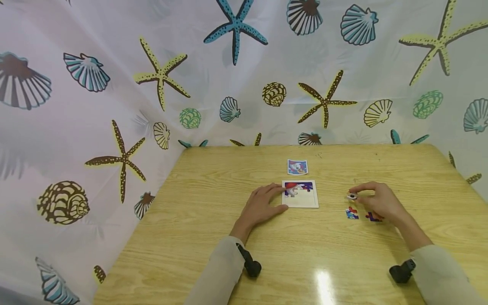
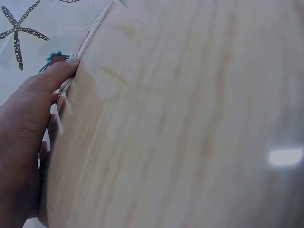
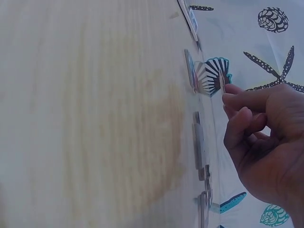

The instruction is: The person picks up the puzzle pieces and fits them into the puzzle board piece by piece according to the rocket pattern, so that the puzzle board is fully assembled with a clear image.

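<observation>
A white-framed jigsaw puzzle board [image 1: 310, 201] lies on the table, with pieces of a picture fitted along its top and left side. At its left edge rests my left hand [image 1: 261, 205], fingers and thumb spread and loosely extended. In the left wrist view that hand [image 2: 28, 118] touches the thin board edge. My right hand [image 1: 381, 201] is raised a little over the table, pinching a small jigsaw puzzle piece [image 1: 352, 196] between thumb and fingertips; the right wrist view shows the piece [image 3: 222, 81] edge-on. Under this hand lie loose pieces, one red and blue [image 1: 352, 213], another dark blue and red [image 1: 374, 217].
Behind the board lies a small picture card [image 1: 297, 167] with a white figure on blue. The wooden table [image 1: 213, 182] reaches back to a hanging cloth [image 1: 259, 63] printed with shells and starfish. Light glares off the tabletop at the front.
</observation>
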{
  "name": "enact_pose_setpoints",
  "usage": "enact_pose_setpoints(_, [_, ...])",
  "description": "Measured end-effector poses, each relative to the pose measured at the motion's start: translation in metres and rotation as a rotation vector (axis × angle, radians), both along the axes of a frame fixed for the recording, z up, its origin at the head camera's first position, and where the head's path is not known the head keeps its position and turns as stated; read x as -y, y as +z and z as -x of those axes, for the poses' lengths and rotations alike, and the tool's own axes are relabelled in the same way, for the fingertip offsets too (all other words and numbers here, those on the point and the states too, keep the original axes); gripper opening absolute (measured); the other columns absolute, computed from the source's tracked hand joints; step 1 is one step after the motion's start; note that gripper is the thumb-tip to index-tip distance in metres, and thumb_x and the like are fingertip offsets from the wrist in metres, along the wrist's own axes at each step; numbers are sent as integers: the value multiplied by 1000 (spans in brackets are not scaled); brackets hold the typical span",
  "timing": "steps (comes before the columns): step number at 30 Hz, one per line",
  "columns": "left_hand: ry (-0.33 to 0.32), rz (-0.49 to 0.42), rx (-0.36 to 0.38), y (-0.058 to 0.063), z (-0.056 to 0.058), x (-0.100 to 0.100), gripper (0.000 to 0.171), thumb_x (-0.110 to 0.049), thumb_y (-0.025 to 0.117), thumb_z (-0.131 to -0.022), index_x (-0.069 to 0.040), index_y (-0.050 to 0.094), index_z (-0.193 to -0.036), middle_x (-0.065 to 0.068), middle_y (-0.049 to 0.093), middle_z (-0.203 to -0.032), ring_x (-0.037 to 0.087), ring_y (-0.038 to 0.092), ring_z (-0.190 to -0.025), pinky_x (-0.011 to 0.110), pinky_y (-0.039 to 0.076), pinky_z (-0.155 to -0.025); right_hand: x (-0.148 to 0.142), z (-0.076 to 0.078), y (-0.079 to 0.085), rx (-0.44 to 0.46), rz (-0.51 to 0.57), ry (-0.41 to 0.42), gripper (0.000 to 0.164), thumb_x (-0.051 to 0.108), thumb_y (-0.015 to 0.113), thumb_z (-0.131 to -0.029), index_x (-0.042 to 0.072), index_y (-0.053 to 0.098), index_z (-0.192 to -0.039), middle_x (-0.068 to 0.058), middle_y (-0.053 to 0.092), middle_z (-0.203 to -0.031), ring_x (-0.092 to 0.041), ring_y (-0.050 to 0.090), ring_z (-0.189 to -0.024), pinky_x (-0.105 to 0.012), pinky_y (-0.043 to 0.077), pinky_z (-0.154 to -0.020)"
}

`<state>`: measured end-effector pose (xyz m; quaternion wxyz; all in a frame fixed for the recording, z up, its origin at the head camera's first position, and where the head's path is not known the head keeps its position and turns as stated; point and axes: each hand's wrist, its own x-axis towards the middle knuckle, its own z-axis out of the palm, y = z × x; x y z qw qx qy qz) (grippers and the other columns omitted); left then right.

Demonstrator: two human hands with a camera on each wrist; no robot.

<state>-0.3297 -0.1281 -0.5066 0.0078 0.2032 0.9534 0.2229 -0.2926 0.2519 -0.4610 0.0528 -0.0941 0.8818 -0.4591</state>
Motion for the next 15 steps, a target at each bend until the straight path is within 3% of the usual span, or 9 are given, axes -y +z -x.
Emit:
enact_pose_setpoints(5, [-4,-12,1,1,-2,1,65,-59,63,-98,-33,49,-156,-8,42,-163,19,29,-156,43,17,-129,12,4,-1,-4,41,17,31,4,62,-101,-2,69,-131,-33,46,-150,-10,36,-43,-28,40,-40])
enact_pose_setpoints(11, [-17,-8,-10,0,-2,2,66,-61,61,-98,-34,48,-156,-8,41,-163,18,29,-155,43,17,-128,28,6,1,18,111,56,31,4,60,-103,-1,68,-133,-32,53,-143,-9,33,-39,-29,37,-37])
enact_pose_setpoints(15, [-26,-4,-16,0,-1,3,66,-62,60,-98,-33,47,-157,-7,41,-163,18,29,-156,43,17,-128,38,9,0,19,102,56,31,3,60,-102,0,69,-131,-29,57,-138,-9,32,-41,-27,35,-37])
